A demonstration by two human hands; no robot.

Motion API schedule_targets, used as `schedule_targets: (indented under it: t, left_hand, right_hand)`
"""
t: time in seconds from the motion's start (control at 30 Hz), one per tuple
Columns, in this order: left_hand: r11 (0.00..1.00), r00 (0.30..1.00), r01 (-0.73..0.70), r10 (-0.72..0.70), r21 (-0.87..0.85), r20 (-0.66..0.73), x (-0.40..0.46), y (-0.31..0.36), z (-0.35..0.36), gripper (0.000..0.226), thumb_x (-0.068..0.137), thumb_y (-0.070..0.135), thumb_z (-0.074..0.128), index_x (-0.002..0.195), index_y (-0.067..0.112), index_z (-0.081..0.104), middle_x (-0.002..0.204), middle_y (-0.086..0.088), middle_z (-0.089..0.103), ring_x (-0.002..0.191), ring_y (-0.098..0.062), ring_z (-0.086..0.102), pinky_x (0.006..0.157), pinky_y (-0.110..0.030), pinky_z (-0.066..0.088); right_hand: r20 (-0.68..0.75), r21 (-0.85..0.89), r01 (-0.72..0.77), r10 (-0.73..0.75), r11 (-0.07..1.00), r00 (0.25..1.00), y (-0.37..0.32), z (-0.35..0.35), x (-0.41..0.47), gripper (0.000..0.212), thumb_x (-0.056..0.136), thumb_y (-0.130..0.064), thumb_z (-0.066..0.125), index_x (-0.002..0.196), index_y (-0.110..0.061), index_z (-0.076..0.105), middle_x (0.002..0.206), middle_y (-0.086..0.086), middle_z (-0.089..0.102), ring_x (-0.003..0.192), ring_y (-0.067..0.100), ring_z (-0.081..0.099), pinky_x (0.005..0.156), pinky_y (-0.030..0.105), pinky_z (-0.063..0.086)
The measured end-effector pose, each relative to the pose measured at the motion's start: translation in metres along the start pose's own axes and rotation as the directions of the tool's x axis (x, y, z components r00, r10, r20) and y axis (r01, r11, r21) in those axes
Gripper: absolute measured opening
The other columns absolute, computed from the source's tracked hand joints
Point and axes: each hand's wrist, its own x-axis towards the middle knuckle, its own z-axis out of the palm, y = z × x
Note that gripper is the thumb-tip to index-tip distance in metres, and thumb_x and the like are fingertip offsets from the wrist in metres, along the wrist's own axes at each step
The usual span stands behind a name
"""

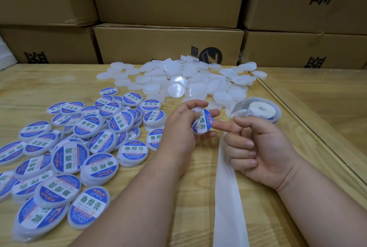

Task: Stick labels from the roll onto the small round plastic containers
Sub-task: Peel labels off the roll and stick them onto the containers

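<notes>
My left hand (182, 127) holds a small round white container (202, 122) by its rim between thumb and fingers, above the table. A blue and white label lies on its face, partly lifted at the top. My right hand (260, 145) is beside it, palm up. Its index finger points at the container's right edge, the other fingers are curled and hold nothing. The label roll (260, 110) lies on its side behind my right hand. Its empty white backing strip (226, 187) runs toward me between my forearms.
Several labelled containers (69, 147) lie heaped on the left of the wooden table (198, 197). A pile of plain white containers (188, 81) sits at the back. Stacked cardboard boxes (168, 46) wall off the far edge. A raised wooden edge (309, 127) runs along the right.
</notes>
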Motion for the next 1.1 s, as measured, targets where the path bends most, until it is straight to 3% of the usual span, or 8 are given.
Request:
schedule_targets:
  t: [0.07,0.3,0.43,0.6,0.73,0.9,1.0,1.1]
  left_hand:
    - [1.000,1.000,0.000,0.000,0.002,-0.005,0.000,0.000,-0.001,0.032,0.089,0.000,0.038,0.098,0.016,0.065,0.101,-0.015,0.077,0.087,-0.027,0.075,0.059,-0.031,0.057]
    - [0.996,1.000,-0.023,0.024,0.083,-0.015,0.000,-0.003,-0.002,0.051,0.083,-0.015,0.032,0.102,0.019,0.065,0.101,-0.008,0.078,0.093,-0.022,0.075,0.064,-0.028,0.056]
    - [0.981,0.997,-0.067,0.074,0.180,-0.033,0.000,-0.007,0.000,0.050,0.086,-0.013,0.040,0.105,0.027,0.065,0.104,0.001,0.077,0.098,-0.015,0.074,0.070,-0.023,0.056]
    - [0.973,0.989,-0.117,0.133,0.198,-0.068,0.000,-0.010,0.000,0.042,0.089,-0.006,0.056,0.109,0.030,0.063,0.104,0.005,0.076,0.095,-0.012,0.074,0.072,-0.023,0.057]
    - [0.972,0.980,-0.143,0.165,0.185,-0.113,0.001,-0.011,0.001,0.039,0.088,-0.003,0.065,0.110,0.029,0.063,0.102,0.009,0.077,0.093,-0.010,0.073,0.069,-0.021,0.057]
    - [0.990,0.977,-0.117,0.128,0.075,-0.169,0.001,-0.008,0.000,0.028,0.088,0.012,0.077,0.112,0.023,0.067,0.098,0.005,0.079,0.090,-0.013,0.076,0.064,-0.022,0.058]
    - [0.994,0.977,-0.100,0.106,0.041,-0.185,-0.001,-0.003,0.001,0.020,0.098,0.036,0.064,0.111,0.021,0.068,0.091,-0.002,0.079,0.071,-0.018,0.076,0.050,-0.025,0.055]
    - [0.988,0.969,-0.126,0.141,0.085,-0.204,0.000,-0.002,-0.001,0.036,0.102,0.055,0.044,0.100,0.029,0.069,0.077,-0.008,0.077,0.034,-0.016,0.047,0.037,-0.024,0.040]
  right_hand:
    - [-0.003,0.002,-0.003,0.003,1.000,1.000,0.000,0.000,0.000,0.041,0.079,-0.030,0.060,0.110,-0.005,0.073,0.049,-0.006,0.026,0.045,0.008,0.010,0.032,0.015,0.016]
    - [0.005,0.003,-0.007,0.007,1.000,1.000,-0.001,0.000,-0.002,0.058,0.073,-0.032,0.066,0.122,0.001,0.070,0.049,-0.005,0.027,0.045,0.009,0.011,0.035,0.017,0.014]
    - [0.044,0.001,0.004,-0.004,1.000,0.999,0.000,-0.001,-0.003,0.063,0.079,-0.034,0.061,0.134,-0.003,0.062,0.051,-0.003,0.029,0.045,0.010,0.014,0.039,0.019,0.015]
    - [0.131,0.004,0.008,-0.009,1.000,0.991,0.002,-0.001,-0.005,0.073,0.071,-0.033,0.074,0.137,-0.003,0.060,0.054,0.000,0.033,0.043,0.010,0.024,0.040,0.021,0.017]
    - [0.173,0.014,0.015,-0.018,1.000,0.985,0.002,-0.001,-0.005,0.080,0.067,-0.034,0.080,0.138,-0.003,0.060,0.055,0.000,0.035,0.046,0.011,0.020,0.041,0.021,0.017]
    - [0.137,0.070,0.044,-0.053,0.997,0.989,0.000,-0.002,-0.005,0.076,0.076,-0.036,0.065,0.144,-0.006,0.053,0.056,-0.001,0.033,0.048,0.011,0.016,0.041,0.022,0.016]
    - [0.097,0.091,0.066,-0.075,0.994,0.992,-0.001,-0.002,-0.004,0.077,0.079,-0.036,0.058,0.150,-0.010,0.045,0.057,-0.001,0.031,0.048,0.011,0.016,0.041,0.022,0.015]
    - [0.073,0.097,0.076,-0.084,0.992,0.994,-0.001,-0.003,-0.003,0.075,0.081,-0.037,0.056,0.150,-0.010,0.045,0.058,-0.002,0.029,0.049,0.011,0.016,0.041,0.023,0.015]
